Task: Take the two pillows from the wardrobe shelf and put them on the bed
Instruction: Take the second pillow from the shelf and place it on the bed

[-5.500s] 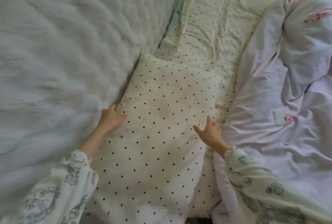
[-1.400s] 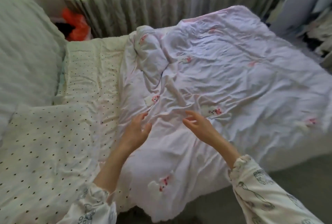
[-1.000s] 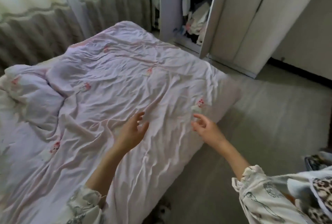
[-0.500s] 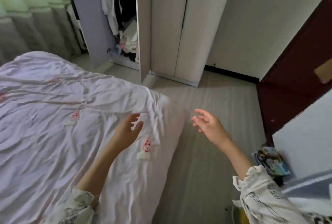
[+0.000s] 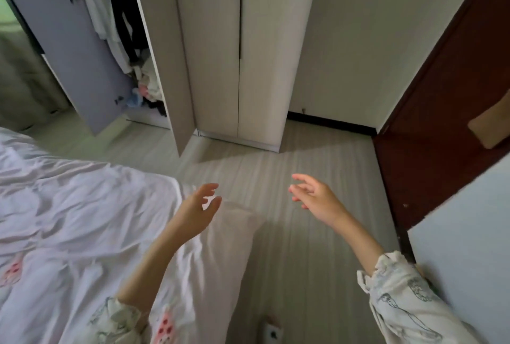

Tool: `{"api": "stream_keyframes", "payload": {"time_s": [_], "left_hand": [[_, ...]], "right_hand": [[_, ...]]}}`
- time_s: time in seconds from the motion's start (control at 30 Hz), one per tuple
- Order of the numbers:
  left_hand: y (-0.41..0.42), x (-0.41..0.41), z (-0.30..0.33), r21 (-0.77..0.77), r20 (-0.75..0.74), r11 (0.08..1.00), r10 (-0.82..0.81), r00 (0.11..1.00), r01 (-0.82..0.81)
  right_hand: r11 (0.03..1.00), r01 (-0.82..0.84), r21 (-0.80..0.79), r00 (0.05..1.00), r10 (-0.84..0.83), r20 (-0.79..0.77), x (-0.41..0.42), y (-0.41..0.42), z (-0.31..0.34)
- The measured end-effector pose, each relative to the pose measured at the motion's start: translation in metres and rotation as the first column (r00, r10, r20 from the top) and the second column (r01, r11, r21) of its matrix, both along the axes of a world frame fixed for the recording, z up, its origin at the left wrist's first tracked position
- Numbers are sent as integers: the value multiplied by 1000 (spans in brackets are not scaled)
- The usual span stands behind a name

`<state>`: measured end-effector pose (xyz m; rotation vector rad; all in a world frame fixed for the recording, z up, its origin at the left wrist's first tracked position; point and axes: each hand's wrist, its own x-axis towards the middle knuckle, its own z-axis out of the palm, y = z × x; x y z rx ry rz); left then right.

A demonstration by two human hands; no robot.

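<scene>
Approach to the wardrobe (image 5: 220, 48) was the step in hand, judged from the empty hands and the heading of the view. My left hand (image 5: 197, 212) hung over the corner of the bed (image 5: 69, 219), fingers spread and holding nothing. My right hand (image 5: 316, 197) hung over the bare floor (image 5: 289, 274), also spread and empty. The two hands were well apart.

To do this step well, I judged that both hands should stay free and level, that the path across the floor should run toward 11 o'clock, and that I should pass the edge of the open door (image 5: 165, 68) without brushing it.

No pillow showed in the view. The open compartment (image 5: 129, 48) lay at 11 o'clock from the hands, well apart from them, holding hanging clothes and a loose heap of garments at its foot. I could not tell from here on which shelf a pillow lay. The closed doors stood at 12 o'clock.
</scene>
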<state>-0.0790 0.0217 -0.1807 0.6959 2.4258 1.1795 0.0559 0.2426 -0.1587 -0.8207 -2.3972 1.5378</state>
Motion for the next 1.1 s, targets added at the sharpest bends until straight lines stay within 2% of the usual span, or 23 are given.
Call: {"api": "stream_keyframes", "payload": {"time_s": [0.2,0.37,0.57,0.83,1.0,1.1], "left_hand": [[119,-74,16,9,-8,1000,24,1000,-24],[169,-139,21,-18,-7,993,118,993,-118],[209,-227,11,-7,-43,961,275,960,-276],[267,-362,4,56,-44,903,429,902,-427],[299,-426,12,23,-42,919,395,918,-394],[297,-463,15,14,-39,894,447,894,-447]], "right_hand": [[994,-91,65,996,92,-17,-95,124,30],[989,-144,37,989,146,-36,-177,188,34],[971,-239,-8,971,238,-31,-282,236,15],[919,-386,79,920,389,-36,-462,289,22],[863,-492,113,868,497,-17,-555,302,28],[830,-548,106,835,551,2,-605,302,22]]}}
